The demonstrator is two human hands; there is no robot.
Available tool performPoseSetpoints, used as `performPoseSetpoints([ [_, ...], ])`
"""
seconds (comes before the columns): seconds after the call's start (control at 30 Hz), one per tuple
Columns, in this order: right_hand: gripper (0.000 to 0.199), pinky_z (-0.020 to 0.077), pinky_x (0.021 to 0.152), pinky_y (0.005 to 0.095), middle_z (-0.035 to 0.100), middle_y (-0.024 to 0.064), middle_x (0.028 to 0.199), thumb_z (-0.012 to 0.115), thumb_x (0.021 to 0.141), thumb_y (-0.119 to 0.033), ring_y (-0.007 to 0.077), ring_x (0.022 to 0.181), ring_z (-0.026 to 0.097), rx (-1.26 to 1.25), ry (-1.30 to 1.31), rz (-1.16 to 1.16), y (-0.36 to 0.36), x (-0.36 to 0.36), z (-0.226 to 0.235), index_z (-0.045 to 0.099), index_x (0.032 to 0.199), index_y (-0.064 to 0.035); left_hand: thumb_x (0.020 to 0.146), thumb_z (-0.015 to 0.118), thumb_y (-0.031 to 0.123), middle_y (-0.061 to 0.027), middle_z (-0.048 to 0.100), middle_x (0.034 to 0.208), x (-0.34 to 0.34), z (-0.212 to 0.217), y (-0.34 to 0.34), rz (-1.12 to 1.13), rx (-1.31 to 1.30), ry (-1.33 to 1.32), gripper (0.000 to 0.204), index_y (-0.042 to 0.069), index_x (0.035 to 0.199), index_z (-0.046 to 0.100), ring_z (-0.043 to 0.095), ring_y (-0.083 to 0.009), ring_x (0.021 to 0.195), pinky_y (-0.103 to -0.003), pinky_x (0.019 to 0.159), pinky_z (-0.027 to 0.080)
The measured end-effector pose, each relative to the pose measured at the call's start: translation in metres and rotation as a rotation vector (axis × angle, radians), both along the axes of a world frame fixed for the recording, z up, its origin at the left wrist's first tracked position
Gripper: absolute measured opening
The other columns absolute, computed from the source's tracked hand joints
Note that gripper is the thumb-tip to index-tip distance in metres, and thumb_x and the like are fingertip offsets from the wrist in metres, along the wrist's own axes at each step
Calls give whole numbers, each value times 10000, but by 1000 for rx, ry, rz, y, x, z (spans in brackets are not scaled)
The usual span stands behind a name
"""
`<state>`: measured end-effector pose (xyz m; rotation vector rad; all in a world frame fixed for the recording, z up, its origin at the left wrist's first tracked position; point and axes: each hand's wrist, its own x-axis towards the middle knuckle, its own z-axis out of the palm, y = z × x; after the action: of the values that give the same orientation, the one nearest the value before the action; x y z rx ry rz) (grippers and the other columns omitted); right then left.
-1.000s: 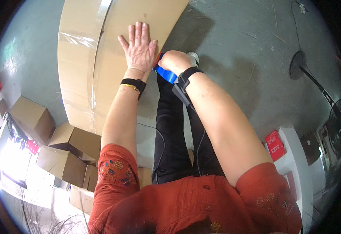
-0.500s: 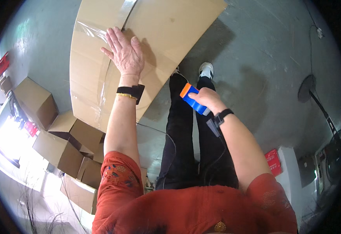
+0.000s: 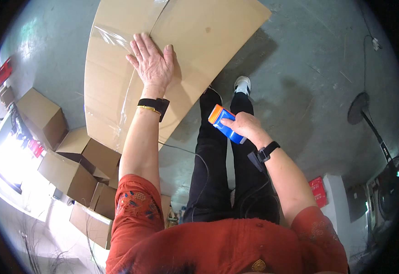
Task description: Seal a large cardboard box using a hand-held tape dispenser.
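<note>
A large brown cardboard box (image 3: 195,50) fills the upper middle, with strips of clear tape (image 3: 122,107) along its seam and a loose, wrinkled piece near its left edge. Flat on its top, close to the seam, rests my left hand (image 3: 154,67), fingers stretched out and holding nothing. My right hand (image 3: 247,125) is off the box, over my legs. Its thumb and fingers wrap round a blue and orange block-shaped object (image 3: 226,124), orange end pointing up and left toward the box. What this object is exactly does not show.
Several smaller cardboard boxes (image 3: 78,176) are piled at the left. A thin cable (image 3: 195,155) runs from near the box across my legs. On the right stand a fan (image 3: 358,108) with a dark pole and a red item (image 3: 318,192) by a white post.
My right hand has drawn slightly nearer to my body with the blue and orange object, now turned a little. The left hand stays flat on the box; the box appears shifted slightly in view.
</note>
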<state>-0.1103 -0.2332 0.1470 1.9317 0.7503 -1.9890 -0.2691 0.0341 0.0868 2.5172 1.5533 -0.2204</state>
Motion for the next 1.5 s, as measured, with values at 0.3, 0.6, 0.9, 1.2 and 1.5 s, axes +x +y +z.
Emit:
performPoseSetpoints([
  [0.3,722,567,854,442,755,219,972,594,922,-692,381,949,735,51,1,-7,-5,-5,1,755,990,9,1022,336,643,-186,114,1722,19,-2,8,42,-33,-93,894,40,1647,126,41,-437,1583,-620,1252,0],
  [0.6,738,566,860,455,748,242,992,571,935,-688,389,961,734,-6,-43,36,3,16,22,758,989,24,1042,430,487,-215,138,1712,1,20,-45,-162,-6,63,789,23,1634,189,65,-374,1597,-629,1249,8],
  [0.9,793,561,845,483,731,300,960,556,931,-704,433,951,727,82,-168,135,-42,30,47,752,978,64,1041,411,496,-203,147,1713,-6,26,-44,-60,-54,-117,788,19,1630,199,74,-359,1599,-617,1254,-11],
  [1.2,775,566,813,468,742,265,921,533,954,-692,407,910,737,49,-190,190,-34,29,48,758,966,49,1065,354,517,-151,185,1714,-46,9,54,242,23,-35,749,59,1638,202,105,-328,1598,-645,1248,32],
  [1.5,785,568,805,474,740,255,898,540,937,-708,412,895,734,88,-156,147,-21,22,52,750,958,48,1051,379,494,-133,190,1714,-47,19,80,158,28,19,725,98,1637,222,122,-325,1596,-662,1243,43],
])
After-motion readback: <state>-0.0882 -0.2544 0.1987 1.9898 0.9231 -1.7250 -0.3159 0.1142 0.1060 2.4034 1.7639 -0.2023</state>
